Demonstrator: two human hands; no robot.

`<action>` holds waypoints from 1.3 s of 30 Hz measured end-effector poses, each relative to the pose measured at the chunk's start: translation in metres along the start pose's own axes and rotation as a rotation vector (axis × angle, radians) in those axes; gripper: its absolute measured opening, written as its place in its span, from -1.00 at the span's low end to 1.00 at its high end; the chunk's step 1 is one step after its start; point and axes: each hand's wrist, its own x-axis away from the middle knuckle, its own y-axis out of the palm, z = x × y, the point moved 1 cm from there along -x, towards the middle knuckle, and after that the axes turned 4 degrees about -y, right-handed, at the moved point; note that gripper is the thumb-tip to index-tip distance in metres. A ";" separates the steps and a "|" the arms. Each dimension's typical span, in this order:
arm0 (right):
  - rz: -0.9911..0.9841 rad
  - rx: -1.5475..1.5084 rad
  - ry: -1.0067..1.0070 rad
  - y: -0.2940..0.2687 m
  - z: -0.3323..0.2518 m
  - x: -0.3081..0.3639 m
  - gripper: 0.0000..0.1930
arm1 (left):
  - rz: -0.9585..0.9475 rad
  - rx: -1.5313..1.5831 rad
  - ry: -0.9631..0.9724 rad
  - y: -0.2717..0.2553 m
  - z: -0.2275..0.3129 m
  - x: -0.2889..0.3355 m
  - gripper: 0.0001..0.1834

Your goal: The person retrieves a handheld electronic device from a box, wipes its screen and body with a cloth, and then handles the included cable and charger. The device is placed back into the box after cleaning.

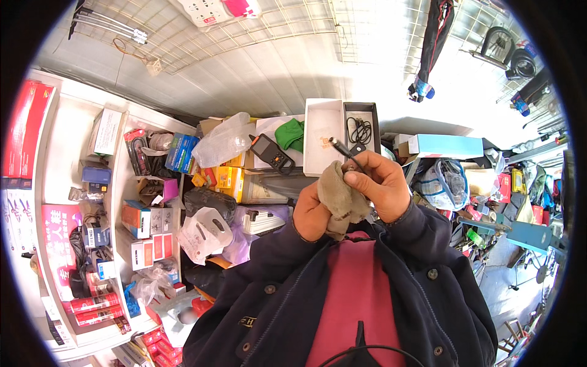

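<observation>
Close in front of my chest, my left hand (pixel 310 215) is closed on a greyish-brown cloth (pixel 340 197), which is bunched up and hangs down between the hands. My right hand (pixel 388 186) is closed too, pinching a black cable (pixel 343 151) between thumb and fingers. The cable's round plug end sticks out up and to the left, above the cloth. Part of the cloth lies against the right fingertips. Just beyond the hands are an open white box (pixel 315 160) and a dark box (pixel 375 119) with a coiled black cord (pixel 359 131) inside.
A handheld device with a screen (pixel 271 151) lies left of the white box, near a green cloth (pixel 292 133). Packed shelves (pixel 113 202) stand at the left. Plastic bags (pixel 205 232) crowd the left foreground. At right are a blue-white box (pixel 449 145) and a clear bag (pixel 443 183).
</observation>
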 end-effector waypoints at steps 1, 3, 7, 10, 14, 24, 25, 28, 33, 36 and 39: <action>0.027 -0.030 -0.038 -0.001 0.001 0.000 -0.84 | -0.023 -0.036 0.004 0.000 0.000 -0.001 -0.69; 0.099 -0.053 -0.093 -0.005 0.002 0.003 -0.87 | -0.065 0.006 -0.044 0.002 -0.003 -0.002 -0.69; 0.318 -0.053 -0.201 -0.026 -0.004 0.004 -0.88 | -0.153 0.064 -0.171 0.007 -0.008 -0.003 -0.71; 0.301 -0.019 -0.285 -0.039 -0.010 0.002 -0.84 | -0.193 0.022 -0.136 0.011 -0.010 -0.003 -0.72; 0.346 -0.033 -0.272 -0.050 -0.015 0.003 -0.86 | -0.220 -0.031 -0.160 0.011 -0.012 -0.004 -0.74; 0.493 -0.121 -0.475 -0.091 -0.032 0.002 -0.84 | -0.322 0.023 -0.217 0.007 -0.022 -0.005 -0.71; 0.509 -0.130 -0.470 -0.093 -0.031 0.004 -0.84 | -0.338 0.032 -0.204 0.007 -0.023 -0.006 -0.70; 0.540 -0.168 -0.486 -0.098 -0.030 0.009 -0.84 | -0.326 0.044 -0.218 0.005 -0.028 -0.008 -0.68; 0.549 -0.282 -0.483 -0.105 -0.027 0.015 -0.86 | -0.248 0.146 -0.243 -0.003 -0.042 -0.010 -0.66; 0.532 -0.335 -0.488 -0.109 -0.026 0.018 -0.84 | -0.171 0.307 -0.216 -0.013 -0.050 -0.009 -0.65; 0.523 -0.370 -0.469 -0.110 -0.023 0.019 -0.79 | -0.088 0.328 -0.205 -0.023 -0.059 -0.007 -0.62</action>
